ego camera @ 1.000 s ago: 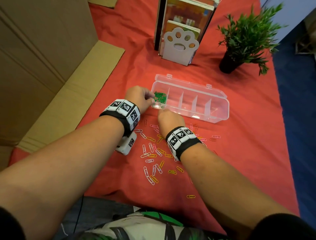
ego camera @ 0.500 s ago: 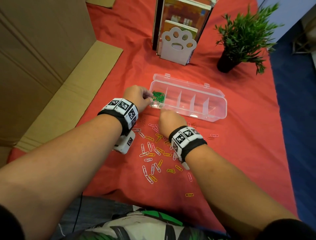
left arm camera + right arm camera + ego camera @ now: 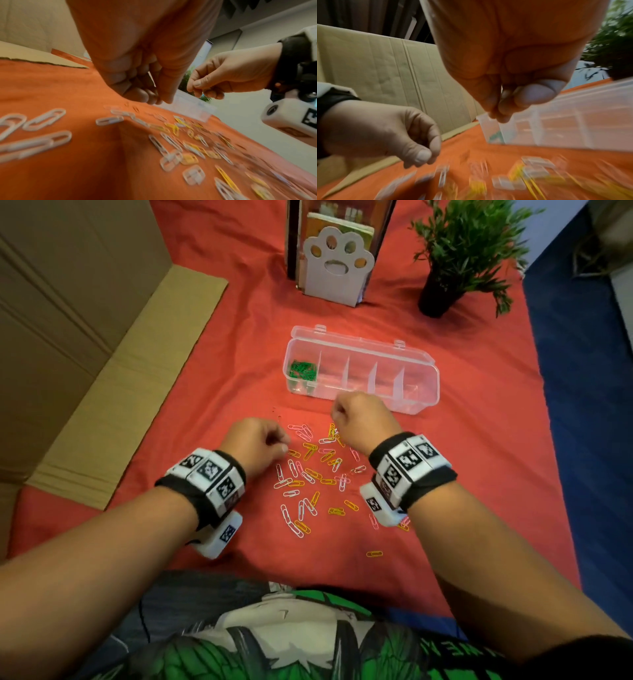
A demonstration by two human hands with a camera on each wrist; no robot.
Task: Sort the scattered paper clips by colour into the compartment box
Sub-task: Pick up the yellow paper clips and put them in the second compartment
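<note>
White, yellow and pink paper clips [image 3: 310, 475] lie scattered on the red cloth between my hands. The clear compartment box [image 3: 424, 361] stands open just beyond them, with green clips [image 3: 302, 370] in its leftmost compartment; the other compartments look bare. My left hand [image 3: 284, 445] hovers at the pile's left edge, fingers curled and tips together just above the cloth [image 3: 154, 100]. My right hand [image 3: 337, 414] hangs over the pile's far side near the box's front wall, fingers curled against the thumb [image 3: 500, 115]. No clip shows in either hand.
A white paw-shaped bookend [image 3: 337, 265] with books and a potted plant [image 3: 445, 285] stand behind the box. Cardboard [image 3: 102, 371] lies along the left. The table's right edge drops to blue floor. One yellow clip [image 3: 374, 554] lies apart near me.
My left hand has drawn back from the box's green compartment to the pile's left edge. My right hand has shifted right along the box front. The head view has tilted and moved closer.
</note>
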